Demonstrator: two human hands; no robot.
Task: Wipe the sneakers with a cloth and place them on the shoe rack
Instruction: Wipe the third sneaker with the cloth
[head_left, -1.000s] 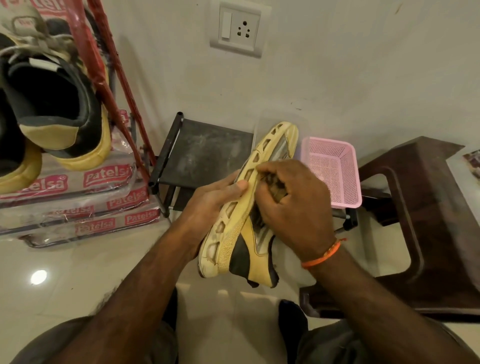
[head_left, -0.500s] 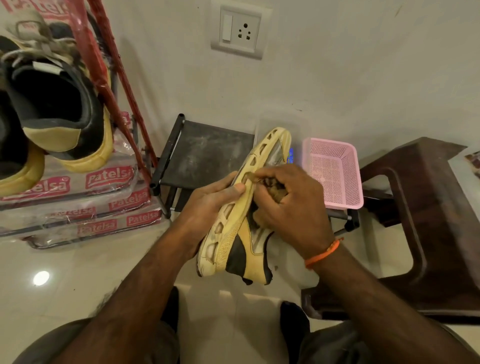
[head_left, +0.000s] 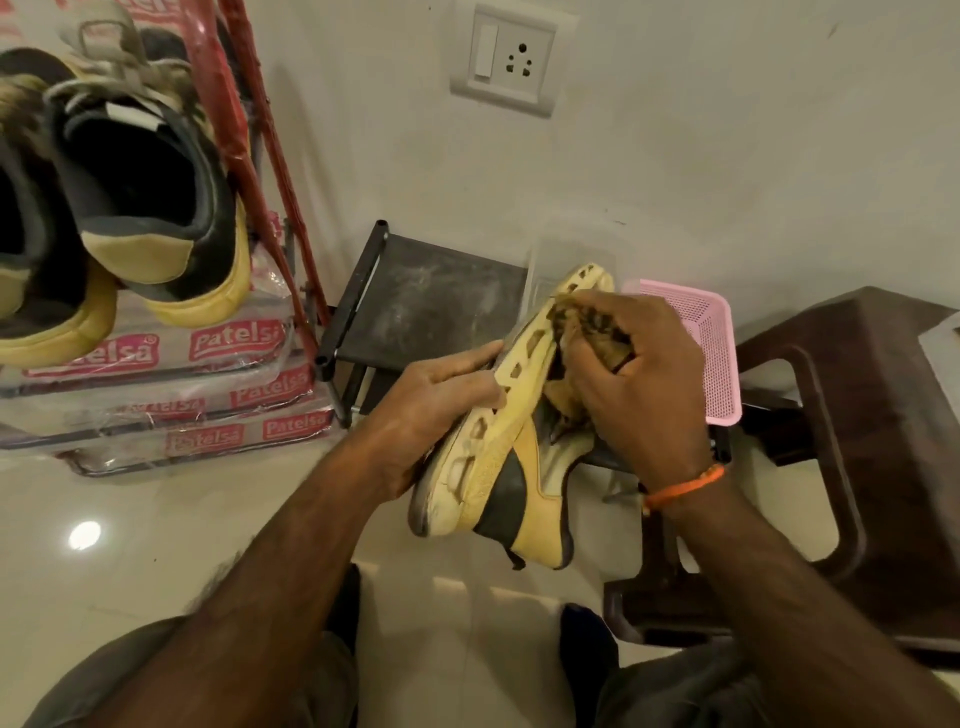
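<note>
Nearest the camera, two forearms reach forward over a pale tiled floor (head_left: 156, 530). Between the hands a yellow and black sneaker (head_left: 498, 467) is held off the floor, turned on its side, heel low and toe raised toward the wall. The left hand (head_left: 436, 400) is laid against the sole side, fingers (head_left: 467, 364) nearly straight along the perforated midsole and thumb tucked behind; whether the thumb grips cannot be told. The right hand (head_left: 639, 395) is bunched round a brown cloth (head_left: 587, 332), which is pressed to the upper near the toe, its fingers curled over the wad.

The shoe is judged light, with a stiff sole and a soft, yielding upper; the sole edge and heel counter are judged the firm places to take hold. The cloth is limp and is likely to slip unless kept wadded.

Further off, a low black stand (head_left: 441, 301) and a pink basket (head_left: 711, 338) are seen, with a dark brown stool (head_left: 883, 415) to the right. Farthest left, the red shoe rack (head_left: 280, 208) already carries a second sneaker (head_left: 156, 182), well apart from the hands.
</note>
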